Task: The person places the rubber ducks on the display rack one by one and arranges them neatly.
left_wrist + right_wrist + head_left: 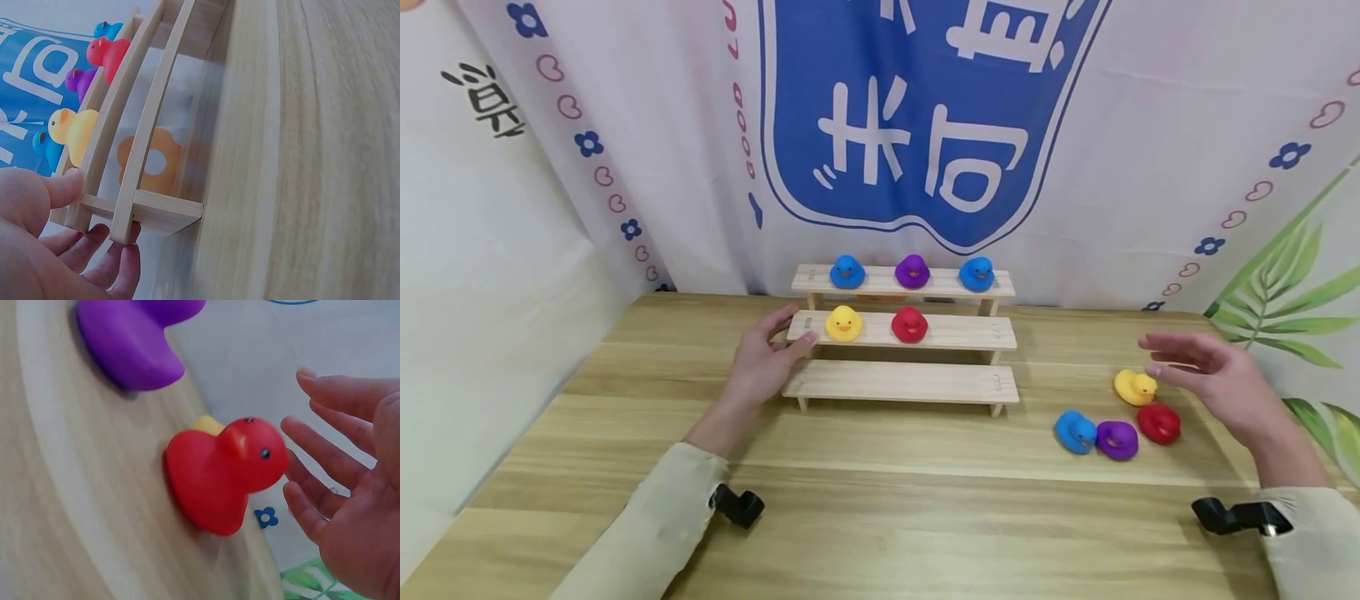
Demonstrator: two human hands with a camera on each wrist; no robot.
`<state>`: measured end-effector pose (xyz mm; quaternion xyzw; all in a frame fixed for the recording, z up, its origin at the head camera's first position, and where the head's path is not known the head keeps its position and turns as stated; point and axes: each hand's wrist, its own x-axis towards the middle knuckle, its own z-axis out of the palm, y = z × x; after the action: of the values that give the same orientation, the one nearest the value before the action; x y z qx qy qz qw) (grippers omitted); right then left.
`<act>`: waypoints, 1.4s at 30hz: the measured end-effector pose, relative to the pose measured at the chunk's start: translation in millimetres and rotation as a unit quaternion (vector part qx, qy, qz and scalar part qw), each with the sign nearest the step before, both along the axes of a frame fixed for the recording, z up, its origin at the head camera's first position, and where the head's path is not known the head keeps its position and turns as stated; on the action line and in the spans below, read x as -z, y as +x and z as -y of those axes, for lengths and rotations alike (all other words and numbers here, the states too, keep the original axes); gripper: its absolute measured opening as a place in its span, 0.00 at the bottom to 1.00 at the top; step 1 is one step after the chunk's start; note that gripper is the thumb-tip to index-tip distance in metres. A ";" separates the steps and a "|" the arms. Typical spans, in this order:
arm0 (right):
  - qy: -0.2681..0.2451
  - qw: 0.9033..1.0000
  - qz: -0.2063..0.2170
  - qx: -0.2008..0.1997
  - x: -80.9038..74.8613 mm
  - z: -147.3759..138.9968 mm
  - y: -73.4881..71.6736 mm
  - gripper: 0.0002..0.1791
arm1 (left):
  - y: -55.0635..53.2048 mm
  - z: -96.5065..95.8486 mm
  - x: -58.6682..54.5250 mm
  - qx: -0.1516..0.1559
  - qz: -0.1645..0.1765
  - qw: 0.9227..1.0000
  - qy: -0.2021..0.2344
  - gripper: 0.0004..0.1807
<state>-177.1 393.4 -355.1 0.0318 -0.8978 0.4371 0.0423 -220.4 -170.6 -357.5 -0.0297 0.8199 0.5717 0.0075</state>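
Note:
A three-step wooden stand point(901, 380) is in the middle of the head view. My left hand point(763, 357) holds its left end; in the left wrist view the thumb lies on the middle step and the fingers curl beneath. That step bears a yellow rubber duck point(844, 324) and a red one point(910, 326). My right hand point(1221, 385) hovers with fingers spread above the loose ducks at the right, holding nothing. Nearest to it are a yellow duck point(1133, 387) and a red duck point(1159, 423). A purple duck point(1117, 440) and a blue duck point(1076, 432) sit side by side nearby.
On the top step stand a blue duck point(847, 272), a purple duck point(912, 272) and another blue duck point(977, 274). Behind the wooden table point(880, 517) hangs a printed curtain point(700, 217). Both wrists wear black camera mounts point(737, 506).

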 end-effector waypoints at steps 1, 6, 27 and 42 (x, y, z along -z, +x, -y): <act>0.006 1.000 0.006 -0.001 0.7 -1.4 0.4 0.29 | 0.0 -0.5 -0.1 0.000 0.000 1.000 0.000 0.38; 0.023 1.000 0.015 -0.012 6.2 -6.4 0.6 0.30 | -0.3 -1.8 -0.1 -0.003 0.001 1.000 -0.004 0.37; 0.032 0.996 0.074 -0.029 20.1 -16.1 -2.2 0.33 | 0.7 -2.0 -1.2 -0.003 0.003 1.000 -0.011 0.37; 0.013 0.995 0.088 -0.050 23.2 -16.4 -1.6 0.32 | -0.1 -0.9 -1.0 0.001 0.000 1.000 -0.016 0.37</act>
<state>-178.7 409.8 -378.3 0.0388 -0.9009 0.4281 -0.0598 -220.4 -169.7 -356.5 -0.0293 0.8287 0.5589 0.0074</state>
